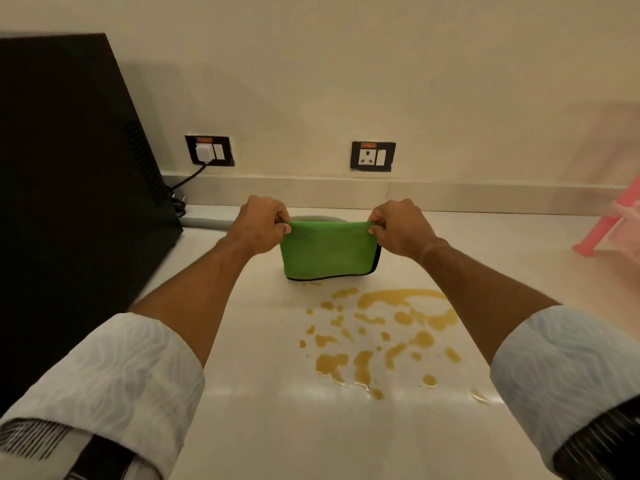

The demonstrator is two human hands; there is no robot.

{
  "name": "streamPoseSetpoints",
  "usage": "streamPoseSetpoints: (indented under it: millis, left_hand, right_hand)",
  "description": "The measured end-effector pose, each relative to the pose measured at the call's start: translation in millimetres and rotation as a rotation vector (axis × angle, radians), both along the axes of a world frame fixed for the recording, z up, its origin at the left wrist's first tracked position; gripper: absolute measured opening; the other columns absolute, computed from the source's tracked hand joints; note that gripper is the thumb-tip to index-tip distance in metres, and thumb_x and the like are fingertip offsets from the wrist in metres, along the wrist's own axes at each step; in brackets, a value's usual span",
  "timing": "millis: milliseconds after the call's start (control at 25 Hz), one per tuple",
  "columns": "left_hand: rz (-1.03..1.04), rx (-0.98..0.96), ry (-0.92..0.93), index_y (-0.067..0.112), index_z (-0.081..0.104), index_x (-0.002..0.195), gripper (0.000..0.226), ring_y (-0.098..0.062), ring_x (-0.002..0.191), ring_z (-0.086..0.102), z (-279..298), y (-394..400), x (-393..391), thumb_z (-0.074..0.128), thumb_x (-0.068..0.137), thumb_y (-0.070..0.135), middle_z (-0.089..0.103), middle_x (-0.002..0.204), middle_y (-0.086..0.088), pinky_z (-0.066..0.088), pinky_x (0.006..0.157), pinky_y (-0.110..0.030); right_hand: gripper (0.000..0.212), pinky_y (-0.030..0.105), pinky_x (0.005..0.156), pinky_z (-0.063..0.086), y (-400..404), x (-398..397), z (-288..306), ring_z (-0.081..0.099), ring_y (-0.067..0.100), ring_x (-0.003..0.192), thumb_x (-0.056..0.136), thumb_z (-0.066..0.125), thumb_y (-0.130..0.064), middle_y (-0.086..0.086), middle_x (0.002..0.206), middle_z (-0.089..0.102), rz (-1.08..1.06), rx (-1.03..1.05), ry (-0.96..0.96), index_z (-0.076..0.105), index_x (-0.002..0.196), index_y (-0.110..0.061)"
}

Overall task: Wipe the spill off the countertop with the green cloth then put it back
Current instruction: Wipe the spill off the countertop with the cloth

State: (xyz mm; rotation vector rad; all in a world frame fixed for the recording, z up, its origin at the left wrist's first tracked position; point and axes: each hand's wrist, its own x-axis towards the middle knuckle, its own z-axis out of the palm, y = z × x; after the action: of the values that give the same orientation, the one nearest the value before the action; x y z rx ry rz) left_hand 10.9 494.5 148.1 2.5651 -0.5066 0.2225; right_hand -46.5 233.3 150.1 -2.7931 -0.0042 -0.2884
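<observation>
A folded green cloth [327, 251] with a dark edge hangs between both hands above the white countertop [263, 393]. My left hand [258, 225] pinches its upper left corner and my right hand [401, 228] pinches its upper right corner. The cloth's lower edge sits just behind an amber spill [381, 334], which lies in several puddles and drops spread toward the counter's front right.
A large black appliance [69, 188] fills the left side, its cable plugged into a wall socket [209, 150]. A second socket [373, 156] is on the back wall. A pink plastic object [613, 223] stands at the far right.
</observation>
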Motion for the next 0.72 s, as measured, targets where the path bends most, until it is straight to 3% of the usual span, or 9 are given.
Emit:
streamPoseSetpoints:
  millis: [160, 320, 400, 480, 560, 640, 720]
  left_hand:
    - [-0.131, 0.098, 0.193, 0.014, 0.075, 0.084, 0.010, -0.013, 0.073, 0.066, -32, 14, -28, 0.078, 0.075, 0.013, 0.072, 0.078, -0.002, 0.059, 0.073, -0.030]
    - [-0.189, 0.243, 0.320, 0.017, 0.075, 0.078, 0.011, -0.009, 0.067, 0.066, -67, 20, -69, 0.080, 0.068, 0.013, 0.070, 0.071, 0.003, 0.053, 0.064, -0.018]
    - [-0.214, 0.285, 0.339, 0.016, 0.076, 0.080, 0.012, -0.013, 0.071, 0.068, -83, 21, -85, 0.076, 0.068, 0.011, 0.074, 0.075, 0.000, 0.057, 0.070, -0.024]
    - [-0.255, 0.325, 0.335, 0.015, 0.076, 0.083, 0.016, -0.016, 0.078, 0.069, -95, 22, -97, 0.069, 0.070, 0.010, 0.076, 0.084, -0.003, 0.058, 0.077, -0.029]
    - [-0.283, 0.351, 0.328, 0.015, 0.076, 0.085, 0.018, -0.018, 0.082, 0.070, -103, 24, -103, 0.067, 0.070, 0.011, 0.076, 0.087, -0.003, 0.057, 0.077, -0.031]
    - [-0.280, 0.322, 0.302, 0.014, 0.075, 0.083, 0.016, -0.019, 0.081, 0.070, -108, 27, -102, 0.069, 0.069, 0.016, 0.076, 0.084, -0.002, 0.058, 0.075, -0.032]
    - [-0.251, 0.286, 0.238, 0.015, 0.073, 0.089, 0.023, -0.020, 0.083, 0.069, -110, 31, -97, 0.071, 0.069, 0.027, 0.075, 0.088, -0.002, 0.057, 0.076, -0.035]
  right_hand:
    - [0.010, 0.017, 0.060, 0.041, 0, -30, -25, 0.066, 0.018, 0.079, 0.074, 0.075, -0.017, -0.014, 0.068, 0.066, 0.078, -0.013, 0.267, 0.079, 0.083, -0.020]
    - [0.014, 0.017, 0.059, 0.041, 9, -55, -60, 0.060, 0.008, 0.070, 0.065, 0.083, -0.021, -0.018, 0.066, 0.061, 0.159, -0.051, 0.477, 0.077, 0.078, -0.024]
    - [0.016, 0.020, 0.065, 0.048, 15, -65, -77, 0.060, 0.007, 0.070, 0.066, 0.083, -0.022, -0.016, 0.068, 0.065, 0.207, -0.115, 0.552, 0.076, 0.080, -0.022]
    - [0.020, 0.030, 0.078, 0.056, 19, -72, -90, 0.066, 0.015, 0.082, 0.069, 0.080, -0.020, -0.006, 0.083, 0.074, 0.233, -0.160, 0.600, 0.076, 0.088, -0.017]
    - [0.021, 0.036, 0.084, 0.056, 24, -75, -96, 0.066, 0.020, 0.090, 0.075, 0.074, -0.024, 0.002, 0.093, 0.075, 0.274, -0.236, 0.633, 0.074, 0.093, -0.013]
    - [0.019, 0.032, 0.074, 0.050, 29, -74, -93, 0.059, 0.022, 0.084, 0.082, 0.066, -0.029, 0.004, 0.088, 0.069, 0.305, -0.271, 0.634, 0.068, 0.085, -0.011]
    - [0.018, 0.030, 0.067, 0.047, 30, -69, -91, 0.058, 0.024, 0.081, 0.083, 0.064, -0.032, 0.003, 0.079, 0.064, 0.243, -0.119, 0.586, 0.062, 0.074, -0.016]
